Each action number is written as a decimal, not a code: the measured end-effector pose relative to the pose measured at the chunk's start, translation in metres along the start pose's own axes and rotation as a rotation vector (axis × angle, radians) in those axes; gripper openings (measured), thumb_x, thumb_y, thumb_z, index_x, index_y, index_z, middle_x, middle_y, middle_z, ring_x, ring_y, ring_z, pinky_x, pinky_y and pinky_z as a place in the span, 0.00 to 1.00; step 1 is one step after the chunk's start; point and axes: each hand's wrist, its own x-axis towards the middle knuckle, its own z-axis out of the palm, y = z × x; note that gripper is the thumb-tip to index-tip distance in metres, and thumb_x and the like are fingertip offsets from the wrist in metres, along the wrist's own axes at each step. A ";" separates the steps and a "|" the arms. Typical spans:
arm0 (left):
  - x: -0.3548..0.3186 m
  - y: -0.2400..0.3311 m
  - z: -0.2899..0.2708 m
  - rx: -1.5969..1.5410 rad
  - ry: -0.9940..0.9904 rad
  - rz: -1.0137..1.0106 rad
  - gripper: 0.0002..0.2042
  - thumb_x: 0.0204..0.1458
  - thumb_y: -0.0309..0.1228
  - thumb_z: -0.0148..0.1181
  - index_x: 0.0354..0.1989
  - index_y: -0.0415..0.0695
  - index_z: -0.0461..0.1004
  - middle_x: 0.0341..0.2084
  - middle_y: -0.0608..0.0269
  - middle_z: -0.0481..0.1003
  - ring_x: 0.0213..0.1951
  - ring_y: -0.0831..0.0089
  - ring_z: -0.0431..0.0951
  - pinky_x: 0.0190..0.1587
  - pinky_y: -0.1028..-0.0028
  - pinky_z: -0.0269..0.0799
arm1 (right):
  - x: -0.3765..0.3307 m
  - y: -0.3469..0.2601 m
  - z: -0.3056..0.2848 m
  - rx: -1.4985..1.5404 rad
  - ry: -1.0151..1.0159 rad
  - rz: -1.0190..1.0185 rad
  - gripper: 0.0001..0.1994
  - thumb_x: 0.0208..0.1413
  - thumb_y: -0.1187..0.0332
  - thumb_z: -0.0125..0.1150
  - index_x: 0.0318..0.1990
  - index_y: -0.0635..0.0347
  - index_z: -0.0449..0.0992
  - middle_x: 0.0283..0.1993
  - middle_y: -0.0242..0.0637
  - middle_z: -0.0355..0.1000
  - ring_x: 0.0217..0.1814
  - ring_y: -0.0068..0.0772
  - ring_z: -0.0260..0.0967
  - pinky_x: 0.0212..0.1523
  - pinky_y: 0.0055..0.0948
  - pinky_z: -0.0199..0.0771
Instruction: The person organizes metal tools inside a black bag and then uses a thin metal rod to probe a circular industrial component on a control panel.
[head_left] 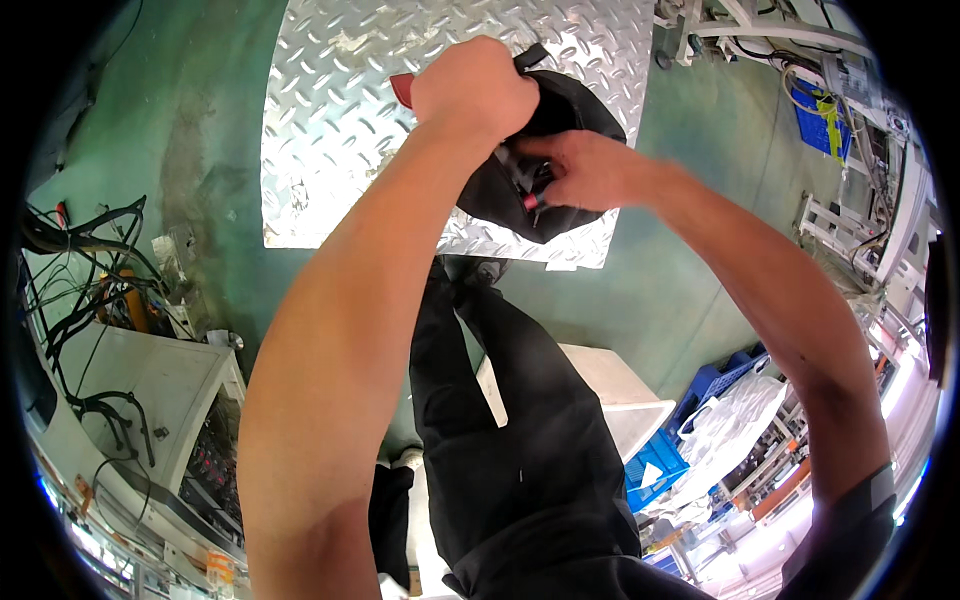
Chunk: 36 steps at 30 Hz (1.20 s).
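Observation:
A black fabric tool bag (580, 100) rests with its mouth open on a silver tread-plate sheet (340, 110). My left hand (475, 85) is closed on the bag's upper left edge; a dark red piece (402, 88) pokes out beside its knuckles. Into the bag's mouth reaches my right hand (590, 170), its index finger stretched out and its thumb apart, the other fingers partly hidden. Close to the thumb lies a small red-ended item (531, 201) among dark contents that I cannot make out.
Green floor (200, 90) surrounds the plate. Below it, between and beside my legs, stands a white box (610, 385), with blue crates (655, 465) to its right. A white cabinet (150, 390) and tangled black cables (90, 240) are at left. Equipment frames line the right.

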 end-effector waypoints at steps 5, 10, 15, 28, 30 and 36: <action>-0.003 -0.007 0.009 0.048 0.132 0.086 0.15 0.50 0.43 0.59 0.34 0.42 0.81 0.22 0.54 0.80 0.28 0.56 0.83 0.38 0.61 0.77 | -0.041 0.001 0.043 0.080 -0.037 0.036 0.33 0.49 0.67 0.55 0.67 0.42 0.65 0.40 0.49 0.78 0.45 0.55 0.76 0.46 0.47 0.77; -0.002 0.000 0.008 -0.050 0.039 0.095 0.15 0.52 0.42 0.59 0.34 0.42 0.80 0.18 0.57 0.78 0.20 0.61 0.80 0.31 0.64 0.76 | -0.058 0.019 0.059 0.245 0.213 0.147 0.33 0.52 0.65 0.55 0.69 0.50 0.63 0.27 0.43 0.72 0.31 0.44 0.73 0.35 0.39 0.72; 0.002 -0.008 0.012 -0.192 0.000 0.060 0.15 0.53 0.41 0.61 0.34 0.39 0.79 0.13 0.59 0.75 0.12 0.68 0.74 0.21 0.68 0.71 | -0.024 -0.005 0.033 0.781 0.371 0.425 0.26 0.52 0.65 0.55 0.57 0.73 0.69 0.34 0.50 0.75 0.33 0.42 0.74 0.36 0.38 0.72; -0.001 -0.005 0.008 -0.104 0.001 0.152 0.18 0.50 0.41 0.63 0.37 0.36 0.80 0.24 0.49 0.80 0.28 0.56 0.81 0.36 0.63 0.75 | 0.028 0.007 0.026 2.397 0.490 0.357 0.15 0.56 0.71 0.53 0.21 0.46 0.56 0.18 0.19 0.47 0.13 0.16 0.40 0.13 0.20 0.39; 0.000 -0.008 0.009 -0.112 -0.004 0.157 0.18 0.51 0.41 0.63 0.37 0.36 0.80 0.21 0.51 0.79 0.23 0.60 0.80 0.31 0.64 0.74 | 0.019 0.009 0.031 2.437 0.507 0.204 0.13 0.58 0.72 0.51 0.22 0.47 0.59 0.18 0.19 0.46 0.14 0.16 0.40 0.13 0.20 0.38; 0.005 -0.009 0.011 -0.207 -0.065 0.040 0.17 0.51 0.42 0.63 0.35 0.36 0.80 0.15 0.56 0.76 0.13 0.68 0.75 0.20 0.68 0.70 | -0.021 0.003 0.085 1.952 0.536 0.439 0.12 0.59 0.69 0.53 0.46 0.61 0.79 0.20 0.22 0.58 0.19 0.15 0.51 0.19 0.21 0.50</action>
